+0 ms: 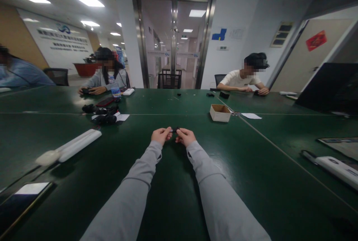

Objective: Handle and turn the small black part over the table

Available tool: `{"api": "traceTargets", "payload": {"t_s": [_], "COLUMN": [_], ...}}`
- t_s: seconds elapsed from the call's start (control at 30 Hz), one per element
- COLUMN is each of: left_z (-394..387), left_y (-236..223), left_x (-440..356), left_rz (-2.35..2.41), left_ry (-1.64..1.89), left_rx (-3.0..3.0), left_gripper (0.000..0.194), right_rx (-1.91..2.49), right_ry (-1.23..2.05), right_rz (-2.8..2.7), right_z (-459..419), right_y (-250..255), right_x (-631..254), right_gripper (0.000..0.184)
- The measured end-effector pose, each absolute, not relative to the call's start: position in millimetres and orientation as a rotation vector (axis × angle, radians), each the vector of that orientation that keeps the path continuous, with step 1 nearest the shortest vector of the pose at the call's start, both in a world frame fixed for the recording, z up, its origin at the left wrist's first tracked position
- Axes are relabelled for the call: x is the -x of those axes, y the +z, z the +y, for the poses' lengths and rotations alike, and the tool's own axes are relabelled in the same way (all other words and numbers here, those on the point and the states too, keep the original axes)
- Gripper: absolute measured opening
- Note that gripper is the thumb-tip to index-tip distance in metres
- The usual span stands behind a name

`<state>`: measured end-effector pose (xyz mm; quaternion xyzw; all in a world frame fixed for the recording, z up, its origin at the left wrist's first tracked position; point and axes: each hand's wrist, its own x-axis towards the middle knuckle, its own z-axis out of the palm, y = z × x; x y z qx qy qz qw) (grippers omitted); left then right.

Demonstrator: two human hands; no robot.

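Both my arms, in grey sleeves, reach forward over the dark green table (173, 203). Between my hands is a small black object (174, 130), short and narrow, too small to make out its kind. My left hand (161, 135) pinches its left end, where a lighter bit shows at the fingertips. At the other end, my right hand (185, 136) grips it between thumb and fingers. The fingers hide much of the object.
Ahead to the right stands an open cardboard box (220, 114) beside white paper (251, 116). Black gear (106, 118) lies left of centre. White power strips (81, 144) and a phone (25, 203) flank me. Two people (107, 73) (246, 75) sit across, another far left.
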<state>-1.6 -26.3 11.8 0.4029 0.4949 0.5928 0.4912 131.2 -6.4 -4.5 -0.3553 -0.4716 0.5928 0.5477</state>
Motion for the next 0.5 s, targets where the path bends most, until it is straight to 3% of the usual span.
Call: {"api": "traceTargets", "payload": {"t_s": [0.5], "left_z": [-38.4], "left_y": [23.6], "left_x": [5.0], "left_rz": [1.819], "left_ry": [1.273], "left_rx": [-1.296], "left_gripper": [0.052], "right_rx": [0.815], "right_ry": [1.264], "right_rz": [-1.302], "right_z": [-17.9], "right_y": [6.8], "right_x": [-127.8], "right_gripper": [0.036]}}
